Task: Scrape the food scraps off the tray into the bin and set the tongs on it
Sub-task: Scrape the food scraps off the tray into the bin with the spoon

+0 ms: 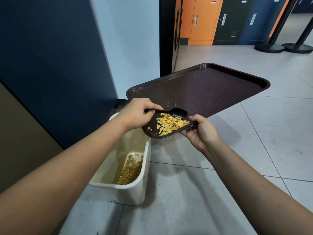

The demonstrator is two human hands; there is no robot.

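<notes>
A cream plastic bin (135, 185) on the floor holds yellow scraps. Above it, the right hand (201, 131) grips the near edge of the dark brown rectangular tray (211, 89), whose long axis runs away rightward. The left hand (135, 114) pinches a black plastic spoon (176, 112), bowl pointing right, touching yellow flakes (171, 124) at the tray's near corner.

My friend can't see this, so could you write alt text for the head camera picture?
A left hand holds a black spoon against yellow food scraps on a tilted brown tray, gripped by the right hand, over a cream bin on a tiled floor.
</notes>
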